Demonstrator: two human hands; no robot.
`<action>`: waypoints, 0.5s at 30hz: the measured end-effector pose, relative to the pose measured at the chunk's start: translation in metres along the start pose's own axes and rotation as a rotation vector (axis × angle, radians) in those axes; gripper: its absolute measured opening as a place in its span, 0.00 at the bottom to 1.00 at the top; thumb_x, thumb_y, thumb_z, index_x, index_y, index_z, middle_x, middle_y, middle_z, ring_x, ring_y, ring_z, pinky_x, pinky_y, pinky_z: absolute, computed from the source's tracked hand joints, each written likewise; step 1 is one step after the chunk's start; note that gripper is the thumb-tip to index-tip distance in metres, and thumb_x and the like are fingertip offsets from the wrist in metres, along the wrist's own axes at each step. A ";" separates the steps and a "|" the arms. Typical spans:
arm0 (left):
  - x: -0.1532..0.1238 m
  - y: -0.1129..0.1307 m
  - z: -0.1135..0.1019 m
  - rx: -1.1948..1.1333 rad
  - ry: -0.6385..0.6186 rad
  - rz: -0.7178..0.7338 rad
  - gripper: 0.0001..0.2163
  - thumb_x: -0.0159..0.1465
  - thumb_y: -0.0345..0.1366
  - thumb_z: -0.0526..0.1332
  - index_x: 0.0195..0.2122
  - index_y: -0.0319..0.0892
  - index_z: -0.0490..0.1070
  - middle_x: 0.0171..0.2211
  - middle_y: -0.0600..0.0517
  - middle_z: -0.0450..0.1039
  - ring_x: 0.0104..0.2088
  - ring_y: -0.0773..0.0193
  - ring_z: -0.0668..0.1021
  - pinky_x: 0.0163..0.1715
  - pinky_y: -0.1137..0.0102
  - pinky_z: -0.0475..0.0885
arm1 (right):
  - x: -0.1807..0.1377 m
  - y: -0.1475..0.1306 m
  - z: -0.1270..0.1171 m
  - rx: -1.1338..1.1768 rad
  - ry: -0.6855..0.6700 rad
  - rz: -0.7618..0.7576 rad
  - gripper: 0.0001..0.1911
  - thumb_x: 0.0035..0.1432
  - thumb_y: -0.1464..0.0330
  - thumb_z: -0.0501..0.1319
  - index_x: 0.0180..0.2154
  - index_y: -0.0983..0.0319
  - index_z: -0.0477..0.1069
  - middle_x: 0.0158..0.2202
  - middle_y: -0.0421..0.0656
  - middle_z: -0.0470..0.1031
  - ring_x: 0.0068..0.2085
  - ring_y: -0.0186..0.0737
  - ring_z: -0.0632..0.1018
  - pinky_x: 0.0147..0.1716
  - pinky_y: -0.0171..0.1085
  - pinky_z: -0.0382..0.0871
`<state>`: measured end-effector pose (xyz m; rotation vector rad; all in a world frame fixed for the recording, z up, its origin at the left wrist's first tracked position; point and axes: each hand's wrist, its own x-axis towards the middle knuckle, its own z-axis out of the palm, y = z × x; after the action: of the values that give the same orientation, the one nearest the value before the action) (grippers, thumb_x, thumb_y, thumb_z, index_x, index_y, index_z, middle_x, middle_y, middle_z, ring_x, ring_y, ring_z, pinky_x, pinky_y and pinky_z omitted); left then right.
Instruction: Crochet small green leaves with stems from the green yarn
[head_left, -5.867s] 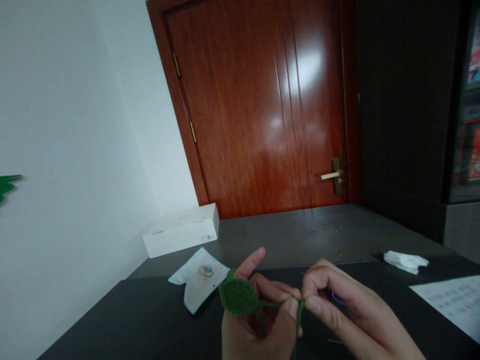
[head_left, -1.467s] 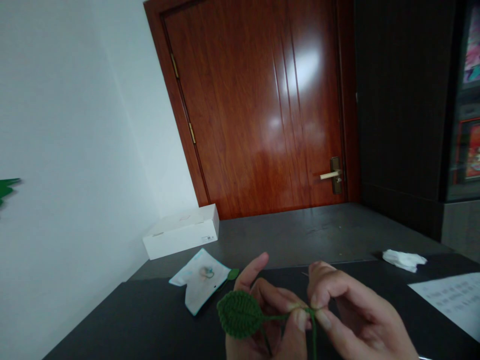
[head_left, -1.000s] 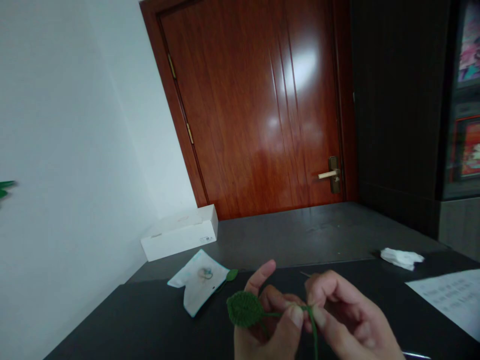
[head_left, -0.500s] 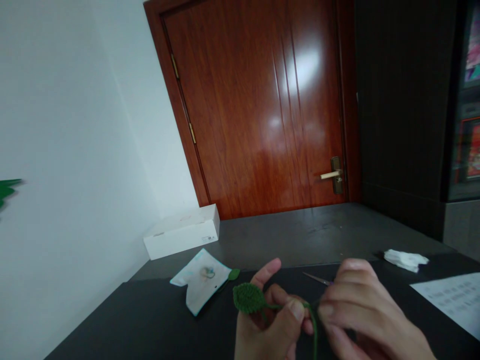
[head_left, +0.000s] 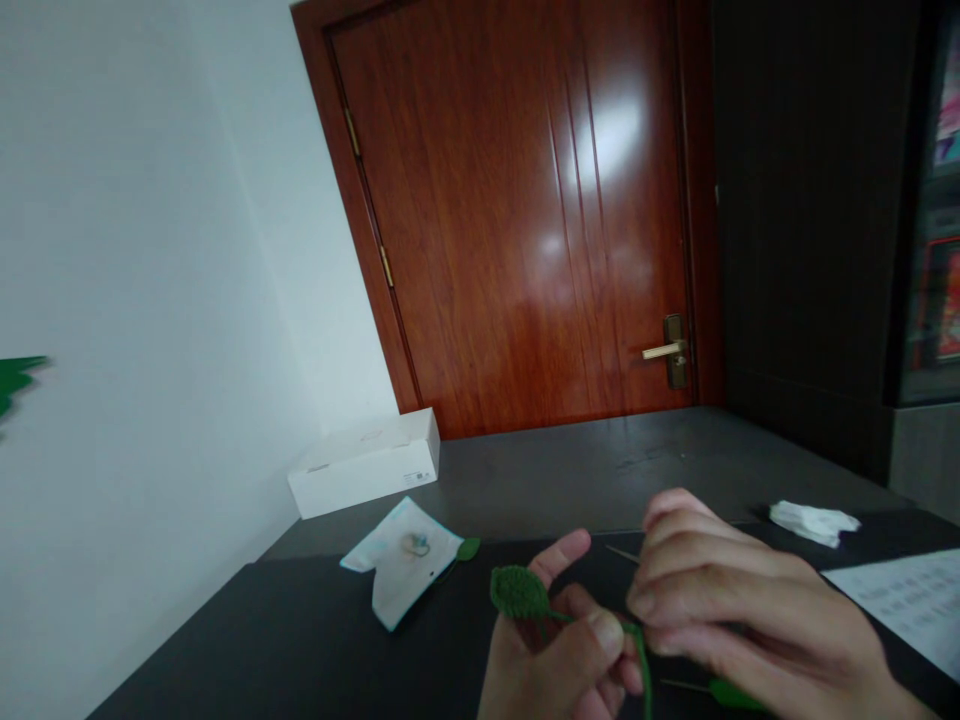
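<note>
A green crocheted leaf on a thin green stem sticks up from my left hand, whose thumb and fingers pinch the stem just below the leaf. My right hand is curled over the stem to the right of that pinch, fingers closed round it. The stem hangs down between the two hands. Another green piece shows under my right hand. Both hands hover low over the black table.
A white box lies by the wall. A white packet with a small green leaf beside it rests on the table. Crumpled tissue and a printed sheet are at right. A wooden door stands behind.
The leaf has turned edge-on and looks smaller, and has shifted right. My right hand has rolled over the stem, its back now facing up.
</note>
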<state>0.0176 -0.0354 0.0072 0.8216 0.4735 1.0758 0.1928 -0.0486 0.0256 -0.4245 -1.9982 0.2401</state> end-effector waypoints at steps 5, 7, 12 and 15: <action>-0.001 0.001 0.001 0.013 0.003 0.001 0.24 0.45 0.33 0.73 0.44 0.39 0.72 0.19 0.58 0.68 0.20 0.69 0.74 0.24 0.73 0.68 | 0.003 -0.002 0.000 0.013 -0.015 0.013 0.17 0.57 0.76 0.63 0.47 0.54 0.72 0.33 0.42 0.80 0.34 0.44 0.78 0.43 0.48 0.66; -0.001 0.002 0.002 0.018 -0.002 -0.005 0.24 0.45 0.33 0.73 0.44 0.39 0.71 0.19 0.59 0.69 0.20 0.69 0.75 0.23 0.74 0.67 | 0.004 -0.003 0.000 0.005 -0.024 0.015 0.17 0.58 0.75 0.62 0.47 0.54 0.72 0.33 0.42 0.80 0.34 0.44 0.78 0.43 0.48 0.66; -0.003 0.008 0.004 0.049 0.005 -0.013 0.26 0.43 0.34 0.75 0.44 0.41 0.70 0.19 0.59 0.70 0.18 0.69 0.75 0.17 0.77 0.62 | 0.003 -0.007 0.000 -0.028 -0.048 -0.003 0.17 0.58 0.75 0.61 0.48 0.55 0.71 0.33 0.43 0.79 0.34 0.44 0.78 0.45 0.49 0.65; -0.005 0.009 0.005 0.084 0.000 0.022 0.26 0.44 0.36 0.74 0.44 0.42 0.70 0.20 0.59 0.71 0.18 0.69 0.75 0.15 0.78 0.61 | 0.004 -0.009 0.001 -0.052 -0.058 0.003 0.17 0.58 0.76 0.60 0.47 0.55 0.70 0.32 0.43 0.79 0.33 0.44 0.78 0.46 0.50 0.65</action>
<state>0.0137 -0.0401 0.0168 0.9028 0.5133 1.0818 0.1886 -0.0553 0.0312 -0.4580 -2.0645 0.2042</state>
